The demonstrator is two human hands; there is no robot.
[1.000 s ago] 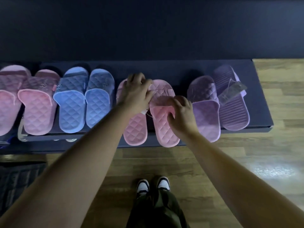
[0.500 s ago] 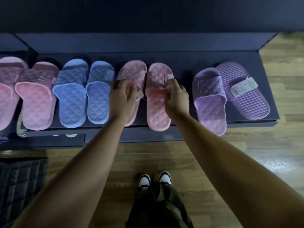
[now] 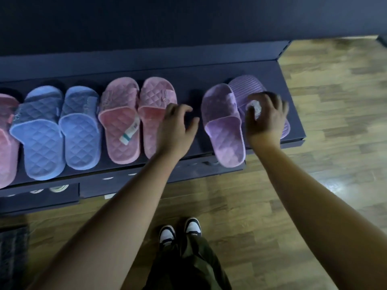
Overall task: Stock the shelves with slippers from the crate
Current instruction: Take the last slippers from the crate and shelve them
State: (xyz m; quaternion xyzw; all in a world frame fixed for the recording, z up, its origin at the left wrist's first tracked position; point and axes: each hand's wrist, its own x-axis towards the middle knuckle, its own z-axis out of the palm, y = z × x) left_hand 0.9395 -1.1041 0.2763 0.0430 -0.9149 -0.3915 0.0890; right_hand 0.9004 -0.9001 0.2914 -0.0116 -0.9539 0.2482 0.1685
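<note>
On the dark shelf slippers lie in a row: a blue pair, a pink quilted pair with a tag on it, then a purple slipper sole down, its heel over the front edge. Beside it a second purple slipper lies ribbed sole up. My right hand curls over that ribbed slipper, thumb and fingers around its white tag. My left hand hovers with loosely curled fingers over the gap between the pink pair and the purple slipper, holding nothing.
Another pink slipper is cut off at the left edge. A lower shelf shows pale shoe tips. A dark crate stands at the bottom left on the wooden floor. My shoes are below.
Both hands have let go of the pink pair and moved right. My right hand now lies on the sole-up purple slipper. The left hand hangs free over the gap.
</note>
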